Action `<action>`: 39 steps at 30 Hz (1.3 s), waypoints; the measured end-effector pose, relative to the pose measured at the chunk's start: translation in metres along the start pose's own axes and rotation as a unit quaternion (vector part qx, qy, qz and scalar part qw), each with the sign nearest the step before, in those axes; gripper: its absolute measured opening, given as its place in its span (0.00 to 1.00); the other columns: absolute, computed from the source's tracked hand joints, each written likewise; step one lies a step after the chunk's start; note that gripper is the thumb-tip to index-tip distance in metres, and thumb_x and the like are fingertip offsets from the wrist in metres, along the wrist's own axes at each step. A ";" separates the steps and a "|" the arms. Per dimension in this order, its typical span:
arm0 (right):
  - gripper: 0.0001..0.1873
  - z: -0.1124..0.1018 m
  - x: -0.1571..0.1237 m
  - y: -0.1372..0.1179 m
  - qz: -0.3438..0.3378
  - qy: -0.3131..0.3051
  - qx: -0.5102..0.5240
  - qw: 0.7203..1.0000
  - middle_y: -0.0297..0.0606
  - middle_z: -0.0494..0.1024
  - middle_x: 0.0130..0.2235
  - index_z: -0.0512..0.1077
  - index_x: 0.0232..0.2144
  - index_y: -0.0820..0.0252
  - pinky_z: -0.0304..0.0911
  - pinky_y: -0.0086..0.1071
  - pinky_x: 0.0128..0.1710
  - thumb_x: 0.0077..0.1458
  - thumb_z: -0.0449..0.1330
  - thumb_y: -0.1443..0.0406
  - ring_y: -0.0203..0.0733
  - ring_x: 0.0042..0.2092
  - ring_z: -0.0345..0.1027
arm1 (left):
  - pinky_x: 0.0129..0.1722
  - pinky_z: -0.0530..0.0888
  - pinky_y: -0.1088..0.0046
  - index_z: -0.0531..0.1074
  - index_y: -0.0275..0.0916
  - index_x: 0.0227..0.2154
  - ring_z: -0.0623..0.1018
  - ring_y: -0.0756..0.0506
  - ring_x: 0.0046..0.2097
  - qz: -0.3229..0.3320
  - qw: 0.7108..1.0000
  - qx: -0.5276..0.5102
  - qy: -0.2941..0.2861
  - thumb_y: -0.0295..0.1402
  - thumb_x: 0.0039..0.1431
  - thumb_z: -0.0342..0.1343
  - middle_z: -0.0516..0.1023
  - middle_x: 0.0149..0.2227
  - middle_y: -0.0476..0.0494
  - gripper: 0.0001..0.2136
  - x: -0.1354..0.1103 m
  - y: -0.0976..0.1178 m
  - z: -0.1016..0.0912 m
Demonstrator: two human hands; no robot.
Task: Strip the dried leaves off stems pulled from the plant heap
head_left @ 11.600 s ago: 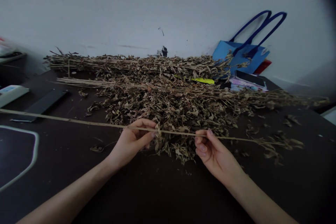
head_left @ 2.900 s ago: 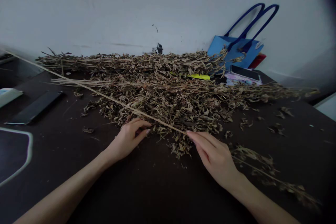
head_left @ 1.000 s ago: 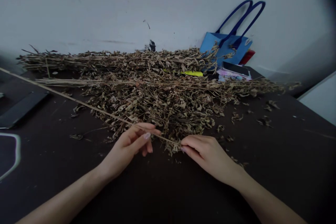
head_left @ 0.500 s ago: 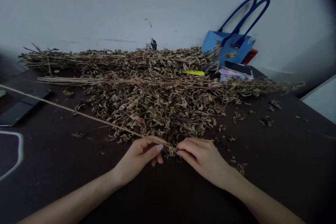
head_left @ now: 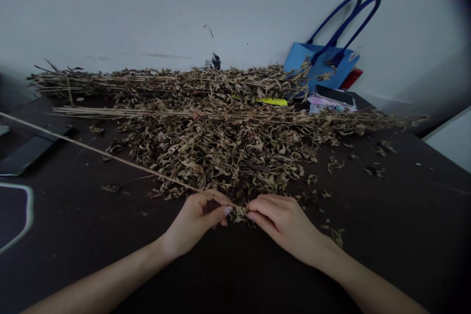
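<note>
A long thin dried stalk point(head_left: 95, 151) runs from the far left down to my hands near the front of the dark table point(head_left: 228, 265). My left hand point(head_left: 198, 216) is closed, pinching the stalk near its right end. My right hand point(head_left: 279, 218) is closed too, its fingertips pinching a small clump of dried leaves point(head_left: 240, 213) at the tip of the stalk. The two hands almost touch. Just behind them lies a big heap of dried leaves point(head_left: 221, 152).
Bundles of dried stems point(head_left: 154, 83) lie along the white wall. A blue bag point(head_left: 322, 66) with long handles stands at the back right, beside a phone point(head_left: 333, 94) and a yellow-green object point(head_left: 272, 101). A dark flat slab point(head_left: 25, 154) lies at the left. Leaf crumbs litter the right side.
My hands have come together along the stalk: the left slid right toward the tip, and the right now pinches the leaf clump at the end. The leafy tip seen earlier is stripped.
</note>
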State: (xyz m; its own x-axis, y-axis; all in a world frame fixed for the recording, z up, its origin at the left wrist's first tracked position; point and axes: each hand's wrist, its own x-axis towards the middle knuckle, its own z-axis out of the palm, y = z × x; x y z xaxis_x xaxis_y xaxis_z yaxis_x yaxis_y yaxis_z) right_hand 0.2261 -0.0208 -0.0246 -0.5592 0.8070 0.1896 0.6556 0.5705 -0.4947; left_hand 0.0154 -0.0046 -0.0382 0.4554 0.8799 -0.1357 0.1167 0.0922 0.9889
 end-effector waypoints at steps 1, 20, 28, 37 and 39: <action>0.08 0.000 0.000 0.000 0.000 -0.001 -0.001 1.000 0.33 0.73 0.30 0.68 0.33 0.59 0.58 0.26 0.31 0.61 0.50 0.66 0.33 0.31 0.66 | 0.24 0.67 0.79 0.74 0.33 0.32 0.71 0.53 0.25 -0.003 1.000 -0.008 0.006 0.32 0.55 0.56 0.72 0.31 0.45 0.07 0.000 0.000 0.001; 0.09 0.004 -0.001 0.000 -0.003 -0.031 -0.001 1.000 0.33 0.72 0.30 0.68 0.35 0.58 0.58 0.27 0.33 0.62 0.48 0.65 0.33 0.31 0.64 | 0.24 0.67 0.78 0.69 0.34 0.31 0.69 0.54 0.23 0.000 0.999 -0.014 0.035 0.28 0.53 0.55 0.67 0.25 0.52 0.03 -0.002 0.005 0.001; 0.10 0.005 -0.001 0.000 -0.012 -0.014 -0.008 1.000 0.34 0.72 0.30 0.69 0.36 0.58 0.59 0.27 0.33 0.62 0.48 0.65 0.33 0.32 0.65 | 0.23 0.66 0.78 0.70 0.35 0.30 0.69 0.54 0.23 0.003 0.999 0.011 0.035 0.28 0.53 0.54 0.67 0.24 0.52 0.02 -0.004 0.008 -0.001; 0.11 0.011 -0.002 -0.002 -0.046 0.038 -0.052 0.997 0.35 0.72 0.29 0.70 0.34 0.60 0.58 0.27 0.31 0.62 0.48 0.66 0.34 0.30 0.65 | 0.24 0.67 0.78 0.70 0.35 0.30 0.69 0.54 0.23 0.008 0.998 0.007 0.056 0.26 0.54 0.53 0.68 0.27 0.51 0.02 -0.006 0.006 -0.001; 0.11 0.011 -0.001 -0.003 -0.051 0.041 -0.064 0.996 0.35 0.72 0.29 0.70 0.34 0.60 0.58 0.26 0.31 0.62 0.48 0.67 0.34 0.30 0.65 | 0.24 0.67 0.78 0.70 0.36 0.30 0.69 0.54 0.24 0.017 0.998 0.011 0.058 0.26 0.54 0.52 0.67 0.28 0.51 0.03 -0.007 0.004 0.000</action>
State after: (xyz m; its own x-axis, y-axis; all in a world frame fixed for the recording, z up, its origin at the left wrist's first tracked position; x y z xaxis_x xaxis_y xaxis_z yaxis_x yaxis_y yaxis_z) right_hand 0.2192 -0.0249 -0.0325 -0.5866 0.7500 0.3056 0.6595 0.6614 -0.3572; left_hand 0.0125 -0.0100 -0.0331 0.3534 0.9308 -0.0938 0.1228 0.0533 0.9910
